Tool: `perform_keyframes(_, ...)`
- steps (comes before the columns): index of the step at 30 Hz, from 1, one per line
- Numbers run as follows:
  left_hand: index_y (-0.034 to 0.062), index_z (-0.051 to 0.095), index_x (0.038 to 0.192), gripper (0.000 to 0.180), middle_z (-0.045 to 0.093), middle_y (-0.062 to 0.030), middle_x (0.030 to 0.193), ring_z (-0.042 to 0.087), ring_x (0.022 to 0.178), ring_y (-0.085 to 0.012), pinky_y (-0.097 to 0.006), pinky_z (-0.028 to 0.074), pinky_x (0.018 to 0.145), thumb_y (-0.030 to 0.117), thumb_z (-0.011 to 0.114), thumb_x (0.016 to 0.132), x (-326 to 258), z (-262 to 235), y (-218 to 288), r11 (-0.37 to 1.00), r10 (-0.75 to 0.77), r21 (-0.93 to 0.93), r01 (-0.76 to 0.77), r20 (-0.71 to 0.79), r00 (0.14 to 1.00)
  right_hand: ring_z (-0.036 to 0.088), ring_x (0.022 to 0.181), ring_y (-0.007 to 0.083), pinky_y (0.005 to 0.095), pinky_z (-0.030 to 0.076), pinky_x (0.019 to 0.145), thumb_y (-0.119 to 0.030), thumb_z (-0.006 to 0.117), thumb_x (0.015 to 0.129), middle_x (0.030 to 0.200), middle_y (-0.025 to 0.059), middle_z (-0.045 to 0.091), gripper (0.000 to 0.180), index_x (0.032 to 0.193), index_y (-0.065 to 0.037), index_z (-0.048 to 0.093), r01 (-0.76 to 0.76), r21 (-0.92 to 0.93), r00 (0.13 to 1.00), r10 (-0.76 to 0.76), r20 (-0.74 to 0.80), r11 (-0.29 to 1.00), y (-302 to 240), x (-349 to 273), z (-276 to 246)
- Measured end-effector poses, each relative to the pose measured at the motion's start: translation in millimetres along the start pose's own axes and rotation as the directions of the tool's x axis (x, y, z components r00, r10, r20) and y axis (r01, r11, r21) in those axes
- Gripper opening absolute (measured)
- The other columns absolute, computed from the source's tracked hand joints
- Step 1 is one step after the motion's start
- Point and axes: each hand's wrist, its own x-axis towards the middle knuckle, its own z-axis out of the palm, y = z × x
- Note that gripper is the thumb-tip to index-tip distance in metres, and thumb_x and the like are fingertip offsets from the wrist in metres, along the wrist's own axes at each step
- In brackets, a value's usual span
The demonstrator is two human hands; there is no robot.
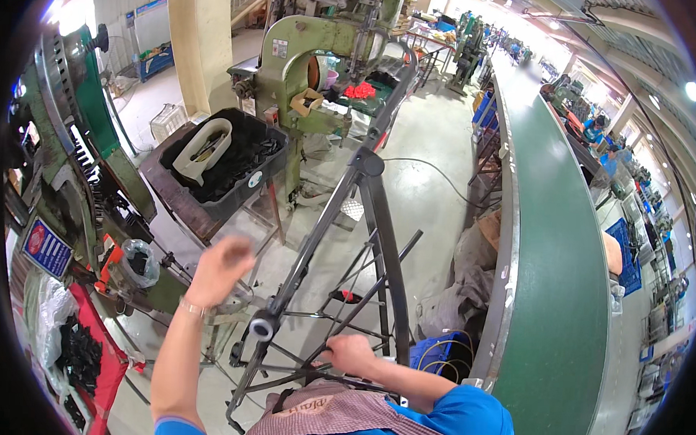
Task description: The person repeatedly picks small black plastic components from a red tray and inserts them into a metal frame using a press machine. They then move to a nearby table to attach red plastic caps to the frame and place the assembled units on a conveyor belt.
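A black tubular metal frame (392, 273) with crossing bars stands in front of me, its long tubes reaching up and away. My right hand (349, 354) is closed round one of its thin lower bars, close to my apron. To the left of the frame my left hand (222, 271) is raised in the air, apart from the tubes. Motion smears its fingers, so I cannot tell whether something small is in them. A round tube end (262, 327) of the frame lies between my two hands.
Left of the frame, a black bin (238, 194) of dark parts sits on a metal stand. A green press machine (292, 70) stands beyond it. A red-edged tray (113, 363) of black pieces is near left. Along the right runs a green conveyor belt (561, 263); a blue crate (443, 355) sits beside it.
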Motion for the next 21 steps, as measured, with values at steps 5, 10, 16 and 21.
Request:
perform_keyframes(5, -0.0052, 0.031, 0.142, 0.085, 0.05, -0.0169, 0.134, 0.049, 0.124, -0.0253, -0.035, 0.04, 0.102, 0.057, 0.055, 0.089, 61.5, 41.8, 139.9, 0.778, 0.392, -0.567, -0.272, 0.098, 0.915, 0.064, 0.09, 0.0308, 0.0432, 0.052, 0.072, -0.04, 0.055, 0.089, 0.091, 0.0115, 0.067, 0.034, 0.089, -0.007, 0.063, 0.085, -0.04, 0.968, -0.073, 0.241, 0.996, -29.1, -56.0, 13.5)
perform_keyframes(10, -0.0028, 0.047, 0.112, 0.053, 0.054, -0.0054, 0.074, 0.062, 0.068, -0.0205, -0.031, 0.048, 0.063, 0.046, 0.053, 0.093, -26.1, 30.4, 207.0, 0.653, 0.354, -0.726, -0.216, 0.039, 0.934, 0.062, 0.097, 0.029, 0.0411, 0.052, 0.076, -0.037, 0.055, 0.09, 0.092, 0.0087, 0.066, 0.03, 0.089, -0.007, 0.062, 0.2, -0.06, 0.951, -0.179, 0.252, 0.978, -30.1, -99.4, 34.3)
perform_keyframes(16, -0.001, 0.041, 0.092, 0.029, 0.04, -0.0045, 0.05, 0.039, 0.032, -0.0146, -0.029, 0.036, 0.027, 0.027, 0.05, 0.097, -187.8, 14.6, 209.3, 0.651, 0.29, -0.666, -0.365, -0.226, 0.93, 0.06, 0.1, 0.0315, 0.0427, 0.051, 0.077, -0.026, 0.058, 0.087, 0.091, 0.0112, 0.064, 0.022, 0.082, -0.005, 0.058, 0.172, 0.191, 0.933, -0.222, 0.282, 0.966, -24.6, -148.8, 79.2)
perform_keyframes(21, 0.0056, 0.035, 0.086, 0.028, 0.036, -0.0014, 0.046, 0.036, 0.026, -0.0118, -0.022, 0.029, 0.025, 0.028, 0.047, 0.099, -336.5, 16.6, 213.3, 0.772, 0.324, -0.324, -0.547, -0.538, 0.778, 0.064, 0.078, 0.033, 0.0453, 0.05, 0.065, -0.024, 0.059, 0.078, 0.084, 0.0141, 0.065, 0.02, 0.088, -0.008, 0.066, 0.555, 0.089, 0.778, -0.554, 0.296, 0.827, -25.0, -144.9, 141.5)
